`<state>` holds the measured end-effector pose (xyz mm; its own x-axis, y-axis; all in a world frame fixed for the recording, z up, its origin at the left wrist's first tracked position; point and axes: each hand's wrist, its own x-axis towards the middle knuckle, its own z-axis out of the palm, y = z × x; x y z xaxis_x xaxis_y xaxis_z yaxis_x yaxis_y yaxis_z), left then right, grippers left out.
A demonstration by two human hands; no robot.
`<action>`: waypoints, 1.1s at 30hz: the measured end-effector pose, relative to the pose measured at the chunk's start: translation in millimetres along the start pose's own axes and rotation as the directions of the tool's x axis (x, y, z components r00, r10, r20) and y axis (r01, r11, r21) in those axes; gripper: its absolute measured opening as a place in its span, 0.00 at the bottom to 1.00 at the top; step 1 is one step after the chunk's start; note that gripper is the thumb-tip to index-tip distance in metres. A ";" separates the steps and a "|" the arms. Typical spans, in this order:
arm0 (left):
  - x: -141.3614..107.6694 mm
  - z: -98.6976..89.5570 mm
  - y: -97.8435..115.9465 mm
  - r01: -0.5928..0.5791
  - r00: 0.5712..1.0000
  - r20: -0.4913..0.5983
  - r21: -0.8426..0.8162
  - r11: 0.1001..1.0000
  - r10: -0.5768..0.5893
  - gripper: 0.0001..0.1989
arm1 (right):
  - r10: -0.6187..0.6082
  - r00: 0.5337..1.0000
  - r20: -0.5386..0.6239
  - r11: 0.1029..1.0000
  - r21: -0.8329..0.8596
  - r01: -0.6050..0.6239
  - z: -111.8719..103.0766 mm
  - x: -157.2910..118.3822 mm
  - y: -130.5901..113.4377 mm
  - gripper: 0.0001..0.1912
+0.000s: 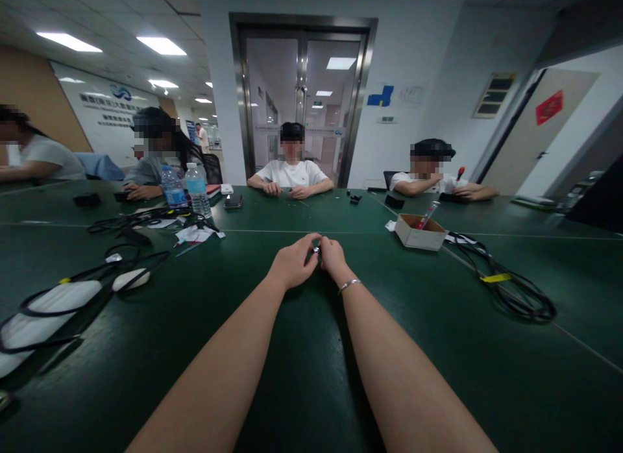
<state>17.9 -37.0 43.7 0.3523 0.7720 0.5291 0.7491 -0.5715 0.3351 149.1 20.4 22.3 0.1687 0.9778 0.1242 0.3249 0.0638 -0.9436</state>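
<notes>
Both my hands meet over the middle of the dark green table [302, 336]. Between their fingertips is a small shiny metallic object [316, 250], too small to make out. My left hand [292, 265] curves its thumb and forefinger around the left side of it. My right hand [333, 258], with a silver bracelet [349, 285] at the wrist, has its fingers pressed together at the object's right side. Part of the object is hidden by the fingers.
At right are an open box [421, 235] holding a red-and-clear tool, and coiled black cable [523, 294]. At left lie cables, a white mouse [131, 280], papers [195, 233] and two bottles [197, 190]. Several people sit across the table.
</notes>
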 end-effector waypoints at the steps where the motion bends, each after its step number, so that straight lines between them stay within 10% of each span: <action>1: 0.2 0.0 -0.1 0.003 1.000 -0.008 0.000 1.000 -0.003 0.20 | 0.003 1.000 0.002 1.000 -0.002 -0.003 0.1 0.1 0.2 0.16; 33: 0.3 2.1 -4.7 -0.009 1.000 0.006 -0.052 0.999 0.010 0.20 | 0.009 0.998 0.067 1.000 -0.027 -0.007 -0.3 -3.8 -4.3 0.16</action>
<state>15.7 -33.5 40.7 0.3631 0.7683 0.5272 0.7157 -0.5922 0.3701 147.4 16.4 26.0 0.1091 0.9895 0.0950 0.3487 0.0514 -0.9358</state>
